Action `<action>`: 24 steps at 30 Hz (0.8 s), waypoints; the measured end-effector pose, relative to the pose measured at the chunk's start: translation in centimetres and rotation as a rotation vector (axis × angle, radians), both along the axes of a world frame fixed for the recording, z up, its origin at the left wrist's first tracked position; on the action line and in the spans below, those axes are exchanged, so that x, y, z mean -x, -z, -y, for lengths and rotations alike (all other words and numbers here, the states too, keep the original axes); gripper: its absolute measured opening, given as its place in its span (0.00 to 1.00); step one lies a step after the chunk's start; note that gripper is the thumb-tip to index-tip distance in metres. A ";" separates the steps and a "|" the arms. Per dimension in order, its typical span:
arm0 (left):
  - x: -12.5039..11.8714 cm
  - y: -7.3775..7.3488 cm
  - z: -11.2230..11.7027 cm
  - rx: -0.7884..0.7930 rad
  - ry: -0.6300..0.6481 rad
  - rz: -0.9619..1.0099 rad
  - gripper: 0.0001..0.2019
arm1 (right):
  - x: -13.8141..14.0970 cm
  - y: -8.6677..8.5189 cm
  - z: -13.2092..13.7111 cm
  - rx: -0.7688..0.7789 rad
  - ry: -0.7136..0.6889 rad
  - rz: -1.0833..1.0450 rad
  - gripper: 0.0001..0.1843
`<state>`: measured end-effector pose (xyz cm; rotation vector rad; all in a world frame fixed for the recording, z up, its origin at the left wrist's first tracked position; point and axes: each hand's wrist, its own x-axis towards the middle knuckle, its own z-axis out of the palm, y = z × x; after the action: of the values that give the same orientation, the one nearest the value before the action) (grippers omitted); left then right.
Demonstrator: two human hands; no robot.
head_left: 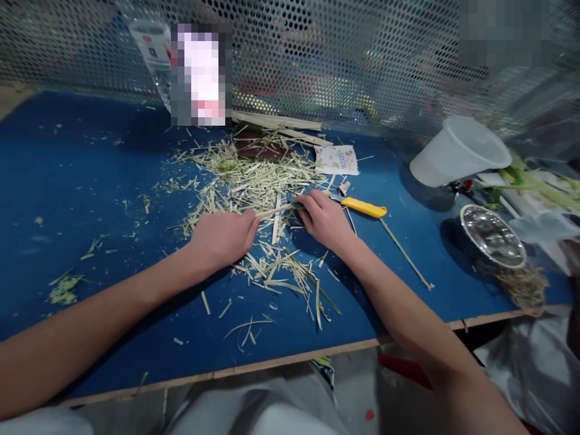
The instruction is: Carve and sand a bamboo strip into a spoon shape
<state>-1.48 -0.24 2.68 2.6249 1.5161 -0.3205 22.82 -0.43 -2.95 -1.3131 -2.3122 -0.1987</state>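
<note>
My left hand (222, 238) and my right hand (324, 220) meet above a blue worktable (90, 199), both pinching a thin pale plant strip (275, 210) between them. The right hand's fingers cover the strip's far end. A yellow-handled utility knife (362, 207) lies just beyond my right hand, its blade pointing toward the fingers and not held. A loose heap of pale green shavings (244, 175) spreads under and behind both hands. A long thin stem (405, 254) lies to the right of my right forearm.
A perforated metal screen (290, 60) rises along the far edge. A white plastic cup (460, 151) lies on its side at right, near green stalks (530, 181). A steel bowl (493, 235) sits at right. A printed card (336, 160) lies behind the knife.
</note>
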 end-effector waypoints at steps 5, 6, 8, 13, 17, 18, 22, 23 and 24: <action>0.0 0.1 0.1 -0.023 0.006 -0.005 0.24 | 0.0 -0.1 0.1 0.008 0.004 -0.021 0.14; 0.0 0.1 0.1 -0.024 0.007 -0.006 0.24 | 0.0 -0.1 0.1 0.006 0.004 -0.021 0.14; 0.1 0.1 0.1 -0.025 0.009 -0.005 0.23 | 0.1 -0.2 0.2 0.004 0.005 -0.028 0.14; 0.2 0.4 0.1 -0.037 0.015 0.027 0.24 | 0.2 -0.4 0.4 -0.028 0.013 -0.048 0.14; 0.4 0.7 0.1 -0.040 0.018 0.049 0.24 | 0.0 -0.6 0.7 -0.102 0.012 -0.051 0.13; 0.5 0.7 0.1 -0.041 0.018 0.050 0.24 | 0.0 -0.6 0.8 -0.110 0.007 -0.049 0.13; 0.5 0.7 0.0 -0.048 0.008 0.055 0.24 | 0.0 -0.6 1.1 -0.110 0.004 -0.030 0.14; 0.5 0.6 0.0 -0.045 0.007 0.057 0.25 | -0.1 -0.6 1.1 -0.114 0.008 -0.024 0.15; 0.5 0.6 0.0 -0.040 0.006 0.058 0.25 | -0.2 -0.7 1.1 -0.117 0.015 -0.016 0.15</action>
<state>-2.02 -0.22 2.09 2.6445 1.5129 -0.2144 23.05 -1.58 -2.30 -1.2698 -2.2420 -0.3226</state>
